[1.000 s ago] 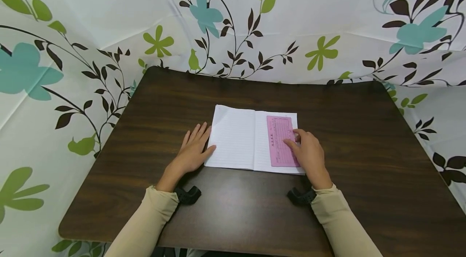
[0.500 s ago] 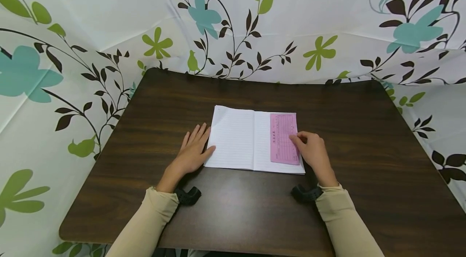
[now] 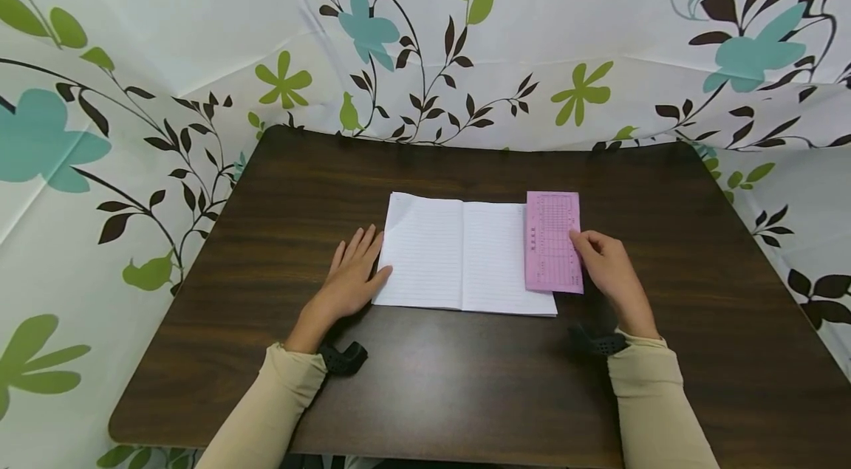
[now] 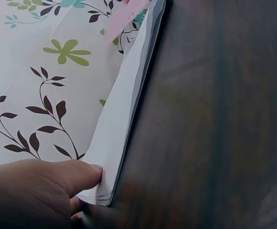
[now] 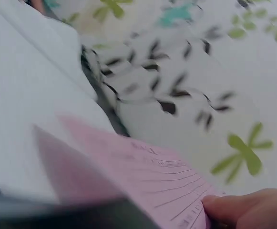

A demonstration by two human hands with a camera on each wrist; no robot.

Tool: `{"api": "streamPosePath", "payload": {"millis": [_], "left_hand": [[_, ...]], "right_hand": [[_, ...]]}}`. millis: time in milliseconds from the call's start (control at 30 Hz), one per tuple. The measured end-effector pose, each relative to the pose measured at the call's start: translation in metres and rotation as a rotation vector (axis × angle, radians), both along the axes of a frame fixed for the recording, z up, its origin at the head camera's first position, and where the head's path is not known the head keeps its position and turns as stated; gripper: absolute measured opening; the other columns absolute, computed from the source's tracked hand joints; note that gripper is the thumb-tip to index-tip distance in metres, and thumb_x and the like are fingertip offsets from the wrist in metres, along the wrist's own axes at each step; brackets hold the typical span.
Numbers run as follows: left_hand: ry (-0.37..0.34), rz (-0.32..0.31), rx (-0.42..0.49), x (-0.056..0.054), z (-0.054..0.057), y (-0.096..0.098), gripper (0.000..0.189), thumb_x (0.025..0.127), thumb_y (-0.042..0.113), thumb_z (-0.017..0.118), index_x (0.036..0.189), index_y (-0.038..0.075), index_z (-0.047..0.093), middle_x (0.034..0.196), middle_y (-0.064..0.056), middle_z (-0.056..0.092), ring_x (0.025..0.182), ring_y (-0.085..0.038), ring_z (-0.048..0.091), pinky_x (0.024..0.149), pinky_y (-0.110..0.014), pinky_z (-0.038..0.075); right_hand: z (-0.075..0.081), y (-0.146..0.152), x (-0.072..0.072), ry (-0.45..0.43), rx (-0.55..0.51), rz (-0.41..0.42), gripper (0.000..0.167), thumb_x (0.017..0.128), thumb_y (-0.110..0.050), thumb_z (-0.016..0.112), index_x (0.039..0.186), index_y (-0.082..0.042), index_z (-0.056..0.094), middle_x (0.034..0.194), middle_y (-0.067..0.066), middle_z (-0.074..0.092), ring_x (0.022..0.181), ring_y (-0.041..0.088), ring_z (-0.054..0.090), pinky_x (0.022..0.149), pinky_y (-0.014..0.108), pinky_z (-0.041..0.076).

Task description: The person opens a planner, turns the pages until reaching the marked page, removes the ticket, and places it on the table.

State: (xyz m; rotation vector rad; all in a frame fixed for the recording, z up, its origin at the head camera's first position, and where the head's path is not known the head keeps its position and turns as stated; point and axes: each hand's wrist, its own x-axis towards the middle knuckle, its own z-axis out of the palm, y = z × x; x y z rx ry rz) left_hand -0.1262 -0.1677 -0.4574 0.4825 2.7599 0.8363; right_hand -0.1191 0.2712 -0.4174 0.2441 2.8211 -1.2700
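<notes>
An open notebook (image 3: 425,255) with lined white pages lies on the table. My left hand (image 3: 354,273) rests flat at its left edge, fingers straight, and in the left wrist view the thumb (image 4: 83,177) touches the page edges. With thumb and fingers, my right hand (image 3: 612,266) pinches the right edge of a pink printed slip (image 3: 553,241). The slip overlaps the right page's outer edge and extends past it over the table. In the right wrist view the slip (image 5: 152,176) bends slightly upward near the thumb (image 5: 233,207).
The dark wood table (image 3: 425,388) surrounds the notebook. A white curtain (image 3: 505,85) with a leaf and flower print hangs behind and beside the table. Each wrist wears a black camera mount (image 3: 344,358).
Pinched by the right hand, the pink slip has moved right, from lying on the right page to partly beyond the notebook's edge. The left hand has stayed in place.
</notes>
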Motion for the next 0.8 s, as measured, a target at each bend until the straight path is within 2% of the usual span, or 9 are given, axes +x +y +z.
{"api": "streamPosePath", "payload": {"millis": [200,367,600,800], "left_hand": [[-0.005,-0.002,-0.003,0.001,0.000,0.000,0.072,0.112,0.044,0.041,0.169,0.013,0.012,0.177,-0.011,0.002,0.165,-0.033,-0.005,0.129,-0.060,-0.007],[-0.009,-0.005,0.005,0.001,0.000,0.000,0.071,0.112,0.044,0.041,0.169,0.014,0.012,0.178,-0.010,0.001,0.165,-0.033,-0.006,0.130,-0.060,-0.008],[-0.020,-0.001,0.011,0.001,0.000,-0.001,0.071,0.112,0.044,0.040,0.169,0.014,0.012,0.178,-0.010,0.001,0.165,-0.032,-0.006,0.130,-0.059,-0.008],[-0.005,-0.007,0.005,-0.001,0.000,-0.001,0.071,0.112,0.044,0.040,0.169,0.014,0.012,0.178,-0.011,0.001,0.165,-0.033,-0.006,0.129,-0.061,-0.008]], "right_hand": [[0.001,0.034,0.005,-0.007,0.018,-0.018,0.058,0.111,-0.047,0.041,0.120,0.005,0.066,0.091,0.008,0.058,0.083,0.016,0.051,0.064,0.028,0.041],[0.000,0.051,0.008,-0.027,0.042,-0.027,0.058,0.111,-0.045,0.042,0.122,0.007,0.066,0.091,0.007,0.059,0.082,0.012,0.051,0.064,0.026,0.043],[-0.005,0.066,0.007,-0.076,0.160,-0.045,0.062,0.112,-0.045,0.038,0.127,0.009,0.063,0.098,0.019,0.061,0.083,0.024,0.053,0.063,0.030,0.041],[-0.007,0.074,0.006,-0.082,0.274,-0.030,0.059,0.113,-0.042,0.039,0.129,0.010,0.062,0.101,0.025,0.062,0.087,0.034,0.055,0.065,0.033,0.040]]}}
